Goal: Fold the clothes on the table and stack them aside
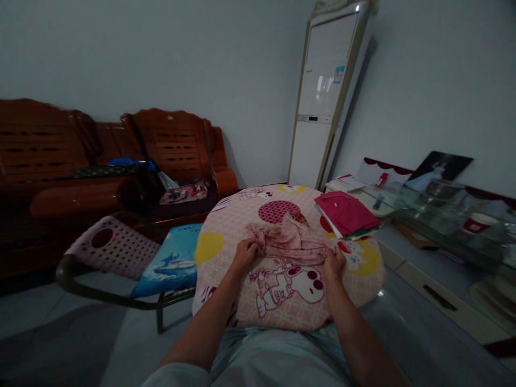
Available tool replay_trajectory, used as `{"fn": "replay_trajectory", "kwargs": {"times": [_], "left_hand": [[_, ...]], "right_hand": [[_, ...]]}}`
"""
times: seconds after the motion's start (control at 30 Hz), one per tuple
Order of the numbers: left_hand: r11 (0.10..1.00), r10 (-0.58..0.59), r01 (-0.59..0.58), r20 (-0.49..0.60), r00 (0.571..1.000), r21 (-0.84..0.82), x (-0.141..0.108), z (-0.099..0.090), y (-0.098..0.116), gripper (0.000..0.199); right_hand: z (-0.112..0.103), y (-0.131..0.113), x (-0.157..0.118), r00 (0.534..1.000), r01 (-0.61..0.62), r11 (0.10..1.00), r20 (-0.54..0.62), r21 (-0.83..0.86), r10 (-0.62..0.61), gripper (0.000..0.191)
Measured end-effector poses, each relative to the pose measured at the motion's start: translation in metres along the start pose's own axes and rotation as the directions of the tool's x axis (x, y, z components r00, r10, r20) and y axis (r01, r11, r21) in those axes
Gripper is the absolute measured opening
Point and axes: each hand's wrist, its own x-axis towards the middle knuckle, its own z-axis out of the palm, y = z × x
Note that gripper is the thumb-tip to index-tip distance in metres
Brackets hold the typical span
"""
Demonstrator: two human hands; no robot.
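A crumpled pink garment (294, 242) is stretched sideways between my two hands, low over the round table. My left hand (245, 252) is closed on its left end, fingers pinched on the fabric. On the opposite end, my right hand (334, 262) grips the cloth near its lower right corner. Part of the garment bunches up behind, with a small reddish patterned bit (299, 217) at its far edge; I cannot make out what that is. Beyond my right hand lies a stack of folded clothes (345, 213), deep pink on top.
A cartoon-printed cloth (226, 215) covers the table. To the left stands a chair (110, 244) with a blue cushion (173, 263). Wooden sofas (173, 140) line the wall. An air conditioner (314, 140) fills the corner, and a glass-topped cabinet (435, 215) runs along the right.
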Motion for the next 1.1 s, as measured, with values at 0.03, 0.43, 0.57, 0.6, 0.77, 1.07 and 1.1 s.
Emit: {"fn": "replay_trajectory", "kwargs": {"times": [0.03,0.43,0.57,0.6,0.77,1.07,1.1], "left_hand": [[0.999,0.045,-0.047,0.071,0.997,0.027,-0.001,0.003,0.006,0.031],[0.864,0.354,-0.461,0.407,0.842,0.201,0.013,0.034,0.073,0.058],[0.901,0.146,-0.247,0.287,0.947,0.356,0.022,0.024,0.079,0.029],[0.912,0.110,-0.197,0.248,0.963,0.359,0.026,0.022,0.081,0.028],[1.000,0.005,-0.003,0.063,0.998,-0.028,0.039,0.026,0.102,0.029],[0.793,-0.119,0.068,-0.045,0.992,-0.606,0.038,0.049,0.134,0.024],[0.771,-0.130,0.047,-0.085,0.988,-0.635,0.042,0.042,0.134,0.024]], "right_hand": [[0.002,-0.006,-0.002,1.000,0.013,1.000,0.007,-0.014,-0.013,0.025],[0.025,-0.097,-0.051,0.587,0.242,0.936,0.730,0.254,-0.350,0.024],[0.017,-0.086,-0.040,0.750,0.036,0.952,0.622,0.303,-0.227,0.029],[0.016,-0.081,-0.037,0.782,0.000,0.948,0.591,0.319,-0.199,0.033],[0.027,-0.061,-0.041,0.746,-0.133,0.964,0.664,0.231,-0.056,0.041],[0.070,-0.074,-0.082,0.610,-0.585,0.802,0.718,0.123,0.334,0.026],[0.069,-0.073,-0.083,0.593,-0.644,0.742,0.734,0.186,0.330,0.028]]}}
